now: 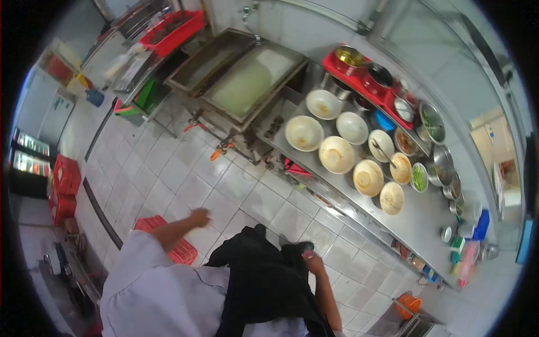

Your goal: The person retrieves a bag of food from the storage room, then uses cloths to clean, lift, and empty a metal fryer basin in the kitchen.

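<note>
1. Head view: the left hand (199, 218) hangs over the tiled floor (269, 202), fingers loosely curled; whether it grips anything cannot be told.
2. Nearest it is a red crate (184, 254) on the floor, partly hidden behind the forearm.
3. The right hand (312, 262) is low beside the black apron (255, 286); it is too blurred to tell how far open it is, or what it holds.
4. On the right, a metal desk (418, 224) carries pale bowls (336, 155), several stained inside; a spoon (383, 151) leans in one.
5. Farther right on it, a smaller bowl holds green vegetables (419, 178), near metal pots (442, 165).
6. At the far side, a two-basin sink (223, 115) holds cloudy liquid (241, 87) in its right basin.
7. Near right, an orange bucket (409, 306) stands.
</note>
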A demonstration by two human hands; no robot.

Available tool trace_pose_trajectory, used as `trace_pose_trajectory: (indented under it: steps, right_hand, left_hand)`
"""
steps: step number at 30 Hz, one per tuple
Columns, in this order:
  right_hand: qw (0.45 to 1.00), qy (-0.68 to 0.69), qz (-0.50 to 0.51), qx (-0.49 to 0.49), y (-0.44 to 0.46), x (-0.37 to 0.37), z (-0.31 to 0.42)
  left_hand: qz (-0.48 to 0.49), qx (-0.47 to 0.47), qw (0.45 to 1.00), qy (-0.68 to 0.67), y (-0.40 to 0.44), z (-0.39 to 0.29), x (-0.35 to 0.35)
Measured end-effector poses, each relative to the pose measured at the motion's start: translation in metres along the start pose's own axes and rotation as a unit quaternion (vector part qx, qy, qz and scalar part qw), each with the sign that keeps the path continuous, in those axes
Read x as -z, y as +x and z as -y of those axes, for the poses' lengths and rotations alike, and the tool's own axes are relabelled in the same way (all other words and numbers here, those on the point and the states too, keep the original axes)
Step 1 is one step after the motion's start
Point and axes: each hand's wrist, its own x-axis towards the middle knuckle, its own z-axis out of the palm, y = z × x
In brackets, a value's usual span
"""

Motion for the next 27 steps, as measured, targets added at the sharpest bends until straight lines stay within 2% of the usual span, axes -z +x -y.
trace_pose_trajectory:
  steps: [1, 2, 3, 4, 5, 6, 7, 8, 9, 10, 11, 13, 14, 15, 16, 18, 19, 21, 22, 24, 25, 26, 27]
  right_hand:
    - [0.997, 0.037, -0.052, 0.040, 0.020, 0.008, 0.006]
    - [0.996, 0.080, -0.050, -0.005, 0.036, 0.020, 0.027]
    - [0.987, 0.125, -0.095, 0.044, 0.055, 0.019, 0.034]
    - [0.987, 0.102, -0.107, 0.063, 0.070, 0.023, 0.049]
    - [0.990, 0.089, -0.094, 0.056, 0.080, 0.029, 0.071]
    - [0.993, 0.075, -0.080, 0.050, 0.087, 0.040, 0.101]
    - [0.994, 0.072, -0.059, 0.062, 0.092, 0.049, 0.131]
    - [0.994, 0.070, -0.038, 0.073, 0.099, 0.051, 0.157]
    - [0.988, 0.085, -0.029, 0.126, 0.111, 0.046, 0.171]
    - [0.984, 0.088, -0.021, 0.151, 0.120, 0.045, 0.196]
    - [0.980, 0.092, -0.015, 0.175, 0.126, 0.051, 0.230]
    - [0.974, 0.088, 0.000, 0.209, 0.137, 0.069, 0.298]
    - [0.971, 0.082, 0.008, 0.224, 0.145, 0.082, 0.334]
    - [0.967, 0.075, 0.016, 0.242, 0.160, 0.089, 0.360]
    - [0.967, 0.091, 0.040, 0.235, 0.182, 0.087, 0.368]
    - [0.964, 0.124, 0.090, 0.217, 0.222, 0.082, 0.382]
    - [0.970, 0.073, 0.116, 0.202, 0.231, 0.085, 0.398]
    - [0.969, -0.035, 0.164, 0.184, 0.258, 0.095, 0.435]
    - [0.966, -0.025, 0.209, 0.152, 0.271, 0.092, 0.444]
    - [0.949, -0.005, 0.303, 0.090, 0.301, 0.072, 0.452]
    - [0.945, -0.042, 0.308, 0.104, 0.315, 0.059, 0.451]
    - [0.940, -0.077, 0.311, 0.117, 0.330, 0.046, 0.449]
    - [0.935, -0.111, 0.312, 0.127, 0.341, 0.036, 0.447]
  left_hand:
    - [0.033, 0.173, 0.983, 0.051, -0.031, 0.037, 0.051]
    - [0.034, 0.263, 0.964, 0.024, -0.067, 0.061, 0.099]
    - [0.003, 0.248, 0.968, -0.037, -0.055, 0.150, 0.079]
    - [-0.052, 0.279, 0.946, -0.156, -0.071, 0.165, 0.109]
    - [-0.175, 0.231, 0.933, -0.214, -0.080, 0.188, 0.115]
    - [-0.233, 0.176, 0.927, -0.236, -0.069, 0.221, 0.114]
    - [-0.278, 0.204, 0.879, -0.328, -0.076, 0.195, 0.138]
    - [-0.301, 0.184, 0.863, -0.361, -0.065, 0.183, 0.140]
    - [-0.322, 0.162, 0.846, -0.392, -0.053, 0.185, 0.138]
    - [-0.375, 0.104, 0.838, -0.383, -0.017, 0.206, 0.094]
    - [-0.364, 0.109, 0.840, -0.387, 0.001, 0.180, 0.086]
    - [-0.214, 0.093, 0.844, -0.482, 0.031, 0.126, 0.066]
    - [-0.227, -0.037, 0.875, -0.427, 0.045, 0.106, 0.036]
    - [-0.121, -0.082, 0.879, -0.454, 0.036, 0.076, 0.048]
    - [-0.073, -0.065, 0.881, -0.463, 0.036, 0.054, 0.030]
    - [0.071, 0.036, 0.897, -0.435, 0.017, 0.029, 0.018]
    - [0.116, 0.041, 0.900, -0.419, 0.008, 0.039, -0.005]
    - [0.061, -0.033, 0.869, -0.490, -0.013, 0.069, -0.003]
    - [0.027, -0.068, 0.849, -0.523, -0.018, 0.090, 0.005]
    - [-0.013, -0.097, 0.940, -0.328, -0.023, 0.148, 0.036]
    - [-0.023, -0.110, 0.968, -0.224, -0.029, 0.170, 0.055]
    - [-0.018, 0.056, 0.915, -0.398, -0.035, 0.171, 0.095]
    - [-0.031, 0.077, 0.925, -0.372, -0.033, 0.190, 0.106]
